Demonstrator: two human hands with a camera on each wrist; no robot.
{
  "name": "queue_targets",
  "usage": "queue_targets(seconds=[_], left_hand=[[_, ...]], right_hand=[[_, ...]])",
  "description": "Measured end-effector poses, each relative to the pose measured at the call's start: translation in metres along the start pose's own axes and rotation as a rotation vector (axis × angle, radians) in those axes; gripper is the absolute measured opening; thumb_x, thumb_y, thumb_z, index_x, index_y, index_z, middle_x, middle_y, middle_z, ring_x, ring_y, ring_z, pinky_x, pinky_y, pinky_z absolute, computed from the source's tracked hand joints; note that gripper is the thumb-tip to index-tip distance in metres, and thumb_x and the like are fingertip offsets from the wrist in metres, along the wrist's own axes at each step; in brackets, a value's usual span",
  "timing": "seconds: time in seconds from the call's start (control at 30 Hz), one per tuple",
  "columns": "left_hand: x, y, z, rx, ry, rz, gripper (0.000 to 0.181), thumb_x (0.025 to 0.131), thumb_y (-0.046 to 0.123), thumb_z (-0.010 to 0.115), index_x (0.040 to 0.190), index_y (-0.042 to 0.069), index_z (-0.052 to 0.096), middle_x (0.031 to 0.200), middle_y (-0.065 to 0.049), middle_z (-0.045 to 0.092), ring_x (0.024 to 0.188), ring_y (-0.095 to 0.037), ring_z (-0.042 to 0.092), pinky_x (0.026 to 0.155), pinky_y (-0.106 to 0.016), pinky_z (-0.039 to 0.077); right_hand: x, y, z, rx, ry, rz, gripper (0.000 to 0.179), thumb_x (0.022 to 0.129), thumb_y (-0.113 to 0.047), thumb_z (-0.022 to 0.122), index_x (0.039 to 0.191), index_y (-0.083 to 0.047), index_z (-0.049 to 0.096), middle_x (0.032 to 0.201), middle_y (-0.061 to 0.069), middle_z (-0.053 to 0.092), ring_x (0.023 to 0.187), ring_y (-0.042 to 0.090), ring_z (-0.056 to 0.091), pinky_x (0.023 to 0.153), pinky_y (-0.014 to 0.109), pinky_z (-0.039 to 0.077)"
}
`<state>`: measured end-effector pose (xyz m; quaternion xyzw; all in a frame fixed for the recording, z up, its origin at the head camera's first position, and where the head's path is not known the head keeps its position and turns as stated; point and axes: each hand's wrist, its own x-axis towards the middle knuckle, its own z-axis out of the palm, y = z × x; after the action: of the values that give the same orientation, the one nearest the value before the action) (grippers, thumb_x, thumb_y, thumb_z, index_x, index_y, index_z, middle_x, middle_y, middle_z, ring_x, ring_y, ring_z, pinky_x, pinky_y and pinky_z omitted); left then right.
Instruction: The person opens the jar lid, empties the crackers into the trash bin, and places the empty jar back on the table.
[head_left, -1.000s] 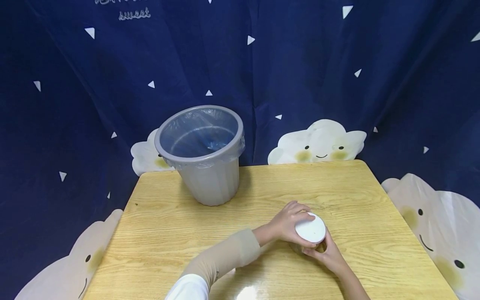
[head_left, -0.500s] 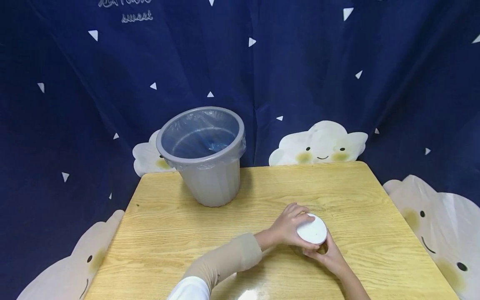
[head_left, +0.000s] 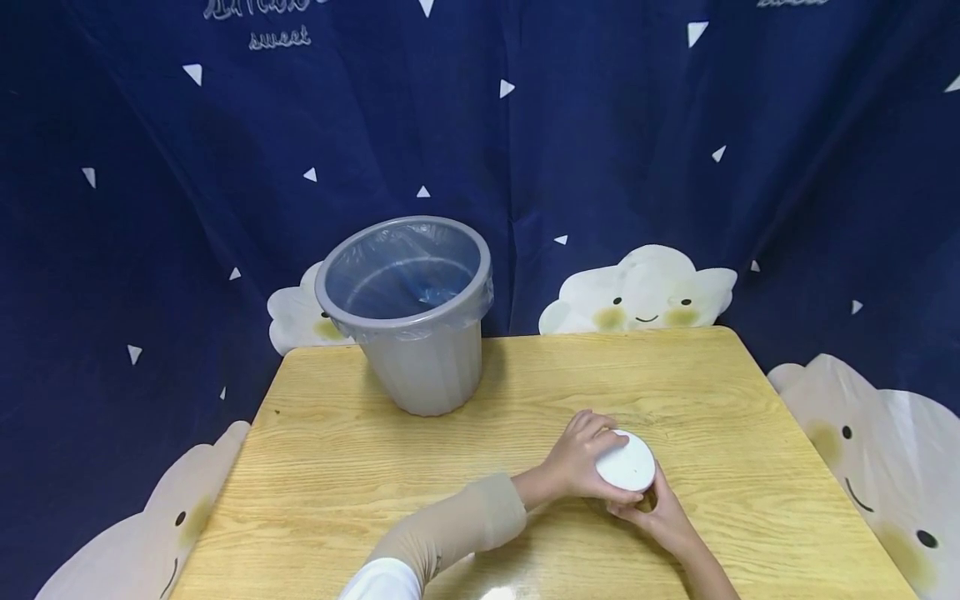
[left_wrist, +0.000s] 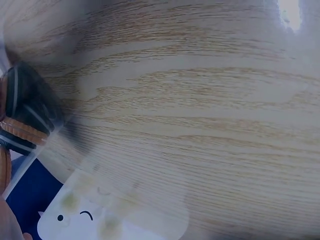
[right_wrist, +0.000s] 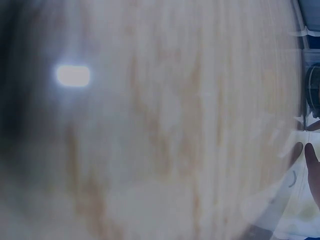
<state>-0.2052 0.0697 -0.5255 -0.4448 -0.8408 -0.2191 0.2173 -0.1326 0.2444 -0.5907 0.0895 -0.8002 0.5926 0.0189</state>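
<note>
A round white lid (head_left: 626,462) tops a clear jar (left_wrist: 31,107) in the middle right of the table. My left hand (head_left: 581,462) grips the lid, its fingers on the far side and its thumb along the near edge. Lower down, my right hand (head_left: 660,512) holds the jar body from the right, thumb in front. Dark and brown ridged pieces show through the jar wall at the left edge of the left wrist view. Most of the jar body is hidden by both hands in the head view. A right-hand finger (right_wrist: 312,170) appears at the right wrist view's edge.
A grey bin (head_left: 423,358) with a clear plastic liner stands on the back left of the wooden table (head_left: 337,467). Something bluish shows inside it. Behind hangs a dark blue curtain (head_left: 420,108) with white triangles and smiling clouds.
Both hands keep their hold on the lid and jar, with hardly any movement. The whole head view has shifted slightly down and right.
</note>
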Motion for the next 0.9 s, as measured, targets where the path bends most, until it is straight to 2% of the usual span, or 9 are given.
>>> queue_targets(seconds=[0.27, 0.47, 0.6, 0.77, 0.83, 0.9], left_hand=[[-0.002, 0.003, 0.005, 0.038, 0.087, -0.005, 0.072, 0.048, 0.069, 0.074, 0.101, 0.022, 0.065, 0.108, 0.003, 0.055, 0.102, -0.012, 0.047, 0.102, -0.028, 0.030], [-0.002, 0.006, 0.006, 0.084, 0.119, -0.025, 0.073, 0.048, 0.072, 0.071, 0.100, 0.022, 0.065, 0.105, 0.004, 0.053, 0.100, -0.010, 0.046, 0.102, -0.030, 0.032], [-0.003, 0.009, 0.007, 0.118, 0.113, -0.056, 0.073, 0.048, 0.072, 0.070, 0.100, 0.022, 0.065, 0.105, 0.003, 0.052, 0.100, -0.011, 0.046, 0.101, -0.034, 0.034], [-0.004, 0.012, 0.005, 0.156, 0.061, -0.102, 0.073, 0.050, 0.074, 0.068, 0.102, 0.023, 0.062, 0.107, 0.004, 0.050, 0.104, -0.011, 0.044, 0.105, -0.036, 0.029], [-0.004, 0.013, 0.004, 0.168, 0.052, -0.103, 0.073, 0.051, 0.074, 0.067, 0.103, 0.024, 0.061, 0.108, 0.004, 0.050, 0.104, -0.012, 0.043, 0.105, -0.036, 0.029], [-0.003, 0.013, 0.004, 0.183, 0.050, -0.095, 0.074, 0.050, 0.076, 0.066, 0.103, 0.024, 0.061, 0.108, 0.004, 0.050, 0.105, -0.013, 0.043, 0.104, -0.036, 0.030]], right_hand=[[-0.001, -0.001, 0.001, 0.004, -0.004, 0.012, 0.097, 0.071, -0.004, 0.074, 0.144, -0.005, 0.010, 0.135, 0.019, 0.031, 0.108, -0.009, 0.034, 0.091, 0.069, 0.026], [-0.001, -0.001, 0.001, 0.008, 0.009, 0.023, 0.098, 0.070, -0.005, 0.075, 0.144, -0.006, 0.012, 0.135, 0.018, 0.033, 0.108, -0.010, 0.034, 0.092, 0.069, 0.024], [-0.001, 0.000, 0.001, 0.006, 0.016, 0.021, 0.097, 0.069, -0.005, 0.076, 0.144, -0.005, 0.013, 0.134, 0.018, 0.034, 0.108, -0.010, 0.034, 0.093, 0.068, 0.024], [-0.001, 0.000, 0.001, -0.016, 0.023, 0.013, 0.097, 0.069, -0.006, 0.076, 0.144, -0.005, 0.014, 0.133, 0.018, 0.034, 0.109, -0.008, 0.034, 0.093, 0.066, 0.027], [-0.001, 0.000, 0.001, -0.026, 0.023, 0.009, 0.097, 0.069, -0.006, 0.076, 0.144, -0.005, 0.014, 0.133, 0.016, 0.035, 0.110, -0.008, 0.034, 0.094, 0.062, 0.029], [-0.001, 0.000, 0.001, -0.036, 0.021, 0.004, 0.096, 0.070, -0.006, 0.076, 0.144, -0.006, 0.015, 0.133, 0.013, 0.036, 0.110, -0.008, 0.035, 0.095, 0.054, 0.032]])
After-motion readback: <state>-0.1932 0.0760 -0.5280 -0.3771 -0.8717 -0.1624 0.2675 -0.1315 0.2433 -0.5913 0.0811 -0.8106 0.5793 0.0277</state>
